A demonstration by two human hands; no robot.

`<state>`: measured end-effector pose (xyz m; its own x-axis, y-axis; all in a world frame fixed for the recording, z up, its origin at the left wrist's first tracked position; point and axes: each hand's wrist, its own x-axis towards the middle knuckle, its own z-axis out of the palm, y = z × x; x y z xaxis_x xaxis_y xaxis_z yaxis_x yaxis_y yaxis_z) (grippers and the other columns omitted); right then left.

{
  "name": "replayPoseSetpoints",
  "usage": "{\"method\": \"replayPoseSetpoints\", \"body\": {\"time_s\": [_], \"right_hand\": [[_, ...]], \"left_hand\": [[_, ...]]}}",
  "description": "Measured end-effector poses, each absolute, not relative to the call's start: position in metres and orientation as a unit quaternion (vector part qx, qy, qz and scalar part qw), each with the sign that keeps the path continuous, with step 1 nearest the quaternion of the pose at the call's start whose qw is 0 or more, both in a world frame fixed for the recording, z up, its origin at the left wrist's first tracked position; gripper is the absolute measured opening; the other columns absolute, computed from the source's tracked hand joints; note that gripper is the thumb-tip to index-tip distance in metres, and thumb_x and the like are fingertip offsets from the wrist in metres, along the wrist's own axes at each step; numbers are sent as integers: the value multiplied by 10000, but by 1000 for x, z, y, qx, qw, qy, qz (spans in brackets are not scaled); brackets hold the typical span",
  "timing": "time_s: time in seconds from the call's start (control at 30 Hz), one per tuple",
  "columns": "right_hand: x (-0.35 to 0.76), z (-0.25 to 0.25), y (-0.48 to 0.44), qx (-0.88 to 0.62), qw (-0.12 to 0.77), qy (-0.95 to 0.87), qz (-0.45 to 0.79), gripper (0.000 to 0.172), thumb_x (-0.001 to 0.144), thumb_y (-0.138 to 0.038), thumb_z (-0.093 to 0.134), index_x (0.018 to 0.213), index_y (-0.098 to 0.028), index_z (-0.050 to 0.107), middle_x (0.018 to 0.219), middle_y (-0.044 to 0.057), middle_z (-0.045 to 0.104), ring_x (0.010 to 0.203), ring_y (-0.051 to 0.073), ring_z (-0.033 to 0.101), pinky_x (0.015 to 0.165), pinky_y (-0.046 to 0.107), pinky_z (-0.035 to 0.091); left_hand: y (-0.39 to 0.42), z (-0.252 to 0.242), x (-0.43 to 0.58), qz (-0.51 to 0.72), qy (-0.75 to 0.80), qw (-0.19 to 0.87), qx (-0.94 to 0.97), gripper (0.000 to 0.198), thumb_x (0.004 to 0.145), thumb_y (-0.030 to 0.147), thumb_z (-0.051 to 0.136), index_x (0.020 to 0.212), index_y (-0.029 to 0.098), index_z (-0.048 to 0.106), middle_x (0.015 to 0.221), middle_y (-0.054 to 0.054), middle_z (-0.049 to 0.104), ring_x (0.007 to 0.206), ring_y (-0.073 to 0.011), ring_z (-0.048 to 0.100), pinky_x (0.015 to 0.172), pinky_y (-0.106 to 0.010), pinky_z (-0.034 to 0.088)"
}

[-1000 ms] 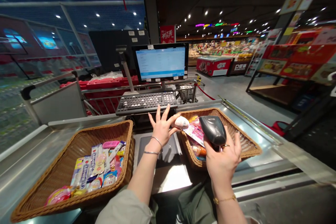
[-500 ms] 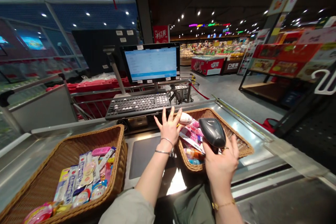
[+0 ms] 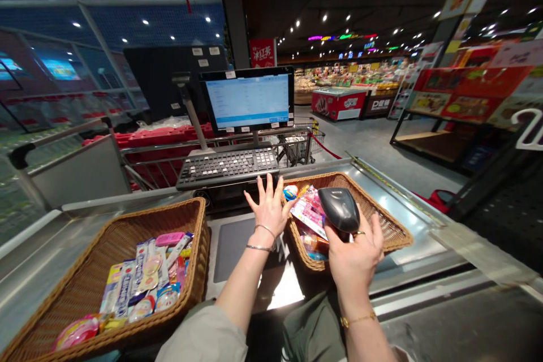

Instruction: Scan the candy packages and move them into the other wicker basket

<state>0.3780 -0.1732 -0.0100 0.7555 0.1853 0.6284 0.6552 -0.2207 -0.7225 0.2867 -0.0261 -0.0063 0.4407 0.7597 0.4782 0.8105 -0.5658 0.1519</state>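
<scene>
My left hand point(image 3: 270, 210) is over the left edge of the right wicker basket point(image 3: 373, 209), palm down with most fingers spread. Between its thumb and index finger sits a small egg-shaped sweet point(image 3: 291, 191), white with blue and red print. In my right hand point(image 3: 357, 257) is a black handheld barcode scanner point(image 3: 339, 209), its head above the basket and tilted toward the left hand. Pink-and-white sweet packets point(image 3: 311, 212) lie beneath the scanner, partly hidden by it.
A second wicker basket point(image 3: 197, 254) on the left holds several candy packets point(image 3: 127, 288). Behind the hands are a keyboard point(image 3: 229, 164) and a lit monitor point(image 3: 248, 99). A grey pad point(image 3: 231, 249) lies between the baskets. The metal counter point(image 3: 403, 218) runs along the right.
The egg-shaped sweet has turned from a whitish side to a blue-and-red one and shifted slightly left with my left hand. The scanner has moved slightly left.
</scene>
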Motion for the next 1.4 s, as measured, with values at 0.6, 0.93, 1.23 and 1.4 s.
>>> {"method": "replayPoseSetpoints", "body": {"time_s": [0.6, 0.93, 1.23, 1.4], "right_hand": [[318, -7, -144, -701, 536, -402, -243, 454, 798, -447, 671, 1170, -187, 663, 1316, 125, 615, 1388, 359, 364, 1116, 606, 248], [266, -12, -123, -676, 537, -470, -183, 313, 808, -391, 611, 1032, -187, 689, 1303, 122, 624, 1375, 362, 369, 1092, 612, 259], [235, -19, -110, -671, 517, -513, -135, 207, 781, -358, 620, 883, -191, 690, 1325, 120, 608, 1400, 355, 340, 1099, 640, 230], [230, -22, -106, -672, 508, -525, -124, 224, 781, -375, 621, 893, -195, 693, 1323, 111, 612, 1398, 357, 343, 1101, 636, 230]], "left_hand": [[-34, 11, 184, -288, -501, 91, -811, 685, 905, 543, 505, 1501, 245, 346, 1613, -121, 208, 1491, -390, 108, 1110, -745, 105], [-27, 2, 111, -248, -552, 109, -789, 698, 903, 563, 497, 1493, 214, 366, 1609, -151, 224, 1487, -394, 127, 1124, -723, 128], [-10, -10, 37, -174, -593, 90, -781, 677, 889, 598, 494, 1451, 225, 437, 1609, -146, 234, 1485, -396, 145, 1123, -735, 87], [-3, -17, 6, -121, -604, 73, -784, 635, 879, 568, 533, 1421, 242, 482, 1598, -158, 261, 1484, -400, 145, 1121, -735, 97]]}}
